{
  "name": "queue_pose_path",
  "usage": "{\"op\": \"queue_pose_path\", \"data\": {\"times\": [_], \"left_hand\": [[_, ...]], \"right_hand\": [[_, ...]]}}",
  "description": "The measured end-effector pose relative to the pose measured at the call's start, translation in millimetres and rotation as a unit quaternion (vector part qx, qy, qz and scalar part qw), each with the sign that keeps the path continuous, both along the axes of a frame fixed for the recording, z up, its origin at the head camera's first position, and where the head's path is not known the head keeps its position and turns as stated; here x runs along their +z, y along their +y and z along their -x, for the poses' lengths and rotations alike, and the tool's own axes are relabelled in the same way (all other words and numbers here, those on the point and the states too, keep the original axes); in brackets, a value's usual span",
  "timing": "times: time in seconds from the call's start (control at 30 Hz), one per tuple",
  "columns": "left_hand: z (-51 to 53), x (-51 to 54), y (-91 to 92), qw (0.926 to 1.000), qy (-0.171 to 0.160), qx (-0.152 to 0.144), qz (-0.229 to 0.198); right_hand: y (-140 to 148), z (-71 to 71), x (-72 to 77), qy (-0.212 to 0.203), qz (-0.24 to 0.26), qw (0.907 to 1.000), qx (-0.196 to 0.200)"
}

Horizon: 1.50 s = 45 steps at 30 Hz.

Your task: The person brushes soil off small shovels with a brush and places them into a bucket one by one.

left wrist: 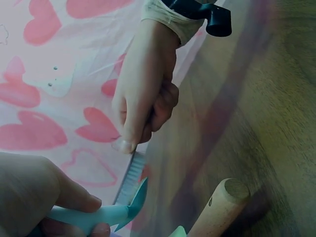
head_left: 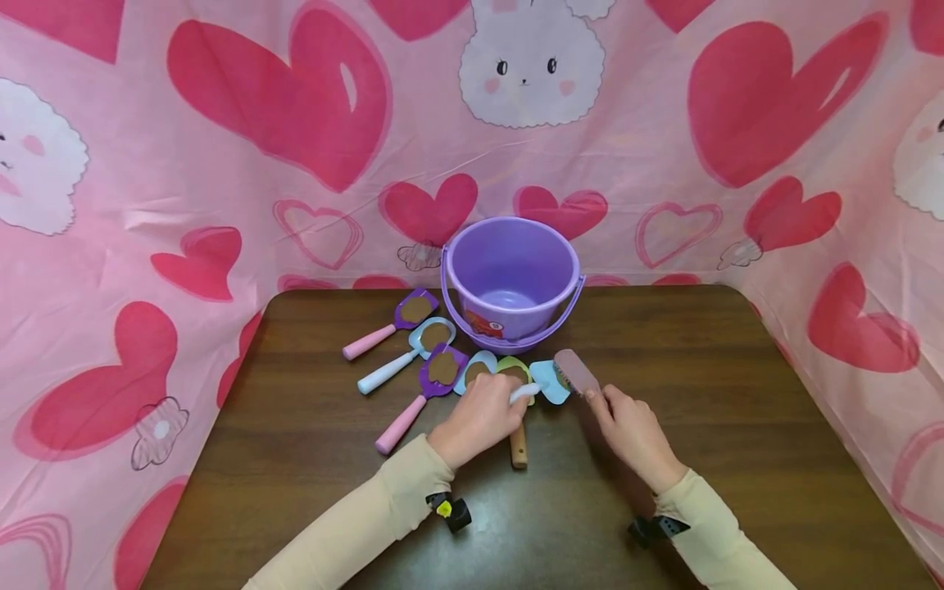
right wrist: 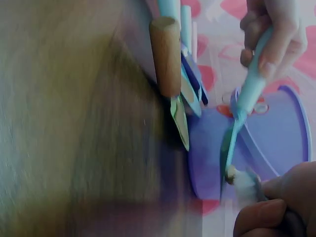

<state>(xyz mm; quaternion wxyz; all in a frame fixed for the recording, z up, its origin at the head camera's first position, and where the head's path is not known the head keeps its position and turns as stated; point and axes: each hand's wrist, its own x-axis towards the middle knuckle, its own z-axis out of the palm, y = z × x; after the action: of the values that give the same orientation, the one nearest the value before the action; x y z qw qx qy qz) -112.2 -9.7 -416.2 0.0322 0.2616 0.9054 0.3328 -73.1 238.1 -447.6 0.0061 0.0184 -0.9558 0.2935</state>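
My left hand (head_left: 479,418) grips the white-blue handle of a small light blue toy shovel (head_left: 547,383), held above the table. In my right hand (head_left: 640,433) is a pink-backed brush (head_left: 578,372), pinched at its near end. Its pale bristles (right wrist: 245,186) touch the shovel's blade, where a small brown patch (right wrist: 230,174) shows. Beneath the left hand lies a green shovel with a wooden handle (head_left: 519,449). Part of another light blue shovel (head_left: 479,360) is hidden by that hand.
A purple bucket (head_left: 509,321) stands at the back, its handle hanging down in front. Left of it lie a purple shovel (head_left: 415,310), a light blue shovel (head_left: 433,334) and another purple shovel (head_left: 442,369), brown patches on their blades. Pink heart-print cloth (head_left: 295,164) surrounds the wooden table (head_left: 310,459).
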Motion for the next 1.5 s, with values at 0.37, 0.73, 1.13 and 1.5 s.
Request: {"op": "queue_pose_path", "data": {"times": [0.37,0.73,1.13,1.5], "left_hand": [[0.3,-1.8,-0.6,1.0,0.001,0.006,0.0],[0.5,2.1,-5.1,0.9996,0.024,0.012,-0.003],[1.8,-1.7,-2.6,0.9996,0.016,0.023,0.001],[0.5,2.5,-1.9,0.9999,0.003,0.016,0.002]], "right_hand": [[-7,-2.8,3.3,-0.005,0.014,0.9986,0.052],[6,1.0,4.6,-0.017,-0.01,0.9997,0.015],[-6,-3.9,2.1,-0.008,0.005,0.9985,0.054],[11,2.3,3.7,-0.032,0.003,0.9995,0.002]]}}
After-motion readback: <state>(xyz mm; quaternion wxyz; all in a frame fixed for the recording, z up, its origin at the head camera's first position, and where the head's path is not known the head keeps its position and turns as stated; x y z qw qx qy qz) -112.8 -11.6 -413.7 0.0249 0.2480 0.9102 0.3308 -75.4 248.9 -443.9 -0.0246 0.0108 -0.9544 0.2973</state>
